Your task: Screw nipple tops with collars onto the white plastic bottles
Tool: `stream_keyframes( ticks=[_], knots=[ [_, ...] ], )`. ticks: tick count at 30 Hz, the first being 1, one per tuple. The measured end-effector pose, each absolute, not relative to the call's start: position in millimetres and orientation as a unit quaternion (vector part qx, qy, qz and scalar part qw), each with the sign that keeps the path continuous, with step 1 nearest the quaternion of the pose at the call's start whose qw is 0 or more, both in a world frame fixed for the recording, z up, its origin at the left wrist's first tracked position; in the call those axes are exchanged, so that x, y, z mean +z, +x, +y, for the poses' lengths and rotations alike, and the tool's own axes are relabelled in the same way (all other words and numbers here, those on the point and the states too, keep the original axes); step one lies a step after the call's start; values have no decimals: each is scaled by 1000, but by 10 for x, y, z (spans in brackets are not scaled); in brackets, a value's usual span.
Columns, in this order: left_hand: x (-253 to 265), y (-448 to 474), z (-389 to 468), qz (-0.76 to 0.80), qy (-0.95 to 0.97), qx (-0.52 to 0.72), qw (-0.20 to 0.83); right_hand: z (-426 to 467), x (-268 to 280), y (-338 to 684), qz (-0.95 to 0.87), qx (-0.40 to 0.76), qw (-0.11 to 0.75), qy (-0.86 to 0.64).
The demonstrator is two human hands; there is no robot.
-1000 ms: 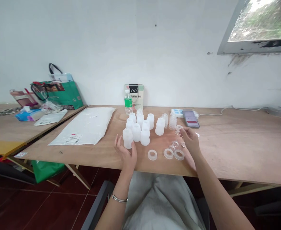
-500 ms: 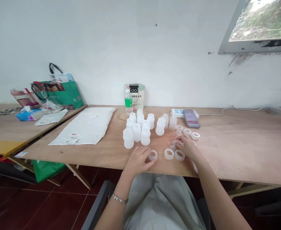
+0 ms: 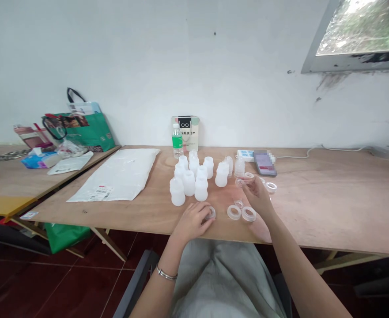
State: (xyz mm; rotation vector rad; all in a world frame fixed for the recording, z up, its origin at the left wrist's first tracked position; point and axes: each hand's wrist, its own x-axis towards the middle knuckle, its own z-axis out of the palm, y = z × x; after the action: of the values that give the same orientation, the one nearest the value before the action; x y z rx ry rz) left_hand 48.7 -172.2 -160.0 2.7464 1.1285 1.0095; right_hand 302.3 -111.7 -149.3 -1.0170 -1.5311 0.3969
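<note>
Near the front edge of the table, my left hand (image 3: 194, 221) has its fingers and thumb round a translucent bottle collar ring (image 3: 211, 213). My right hand (image 3: 259, 198) is raised a little over the table, pinching a small clear piece (image 3: 239, 182) that looks like a soft bottle teat; the fingers partly hide it. Between the hands lie two collar rings (image 3: 234, 212) (image 3: 249, 214) with another small clear piece (image 3: 238, 203) just behind them. Several milky white bottles (image 3: 189, 183) stand upright in a cluster beyond my left hand. More rings (image 3: 271, 187) lie behind my right hand.
Clear domed caps (image 3: 239, 168) stand near a phone (image 3: 265, 163) and a white-blue box (image 3: 245, 155). A water bottle (image 3: 177, 142) and paper bag (image 3: 194, 132) are by the wall. A white mailer (image 3: 115, 172) lies left; a green bag (image 3: 96, 130) sits on the neighbouring table.
My right hand has picked up the small clear piece from among the parts and moved it up and away from me. My left hand has curled slightly closer round its ring.
</note>
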Motion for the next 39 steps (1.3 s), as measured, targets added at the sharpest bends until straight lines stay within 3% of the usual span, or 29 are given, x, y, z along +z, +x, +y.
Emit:
stream_keyframes(
  ticks=[7,18,27,39],
  knots=[
    [-1594,453,-1758,367,836,407,-29,-1285,-1493,2364,-638,194,647,-369],
    [-1718,458,-1678,322,798,508,-22,-1457,-1742,2261,-727,159,572,-346],
    [-1730,478,-1633,317,715,623,-25,-1470,-1731,2267,-720,152,583,-344],
    [-1705,733,-1582,326,758,563,55,-1523,-1777,2291,-719,223,586,-300]
  ],
)
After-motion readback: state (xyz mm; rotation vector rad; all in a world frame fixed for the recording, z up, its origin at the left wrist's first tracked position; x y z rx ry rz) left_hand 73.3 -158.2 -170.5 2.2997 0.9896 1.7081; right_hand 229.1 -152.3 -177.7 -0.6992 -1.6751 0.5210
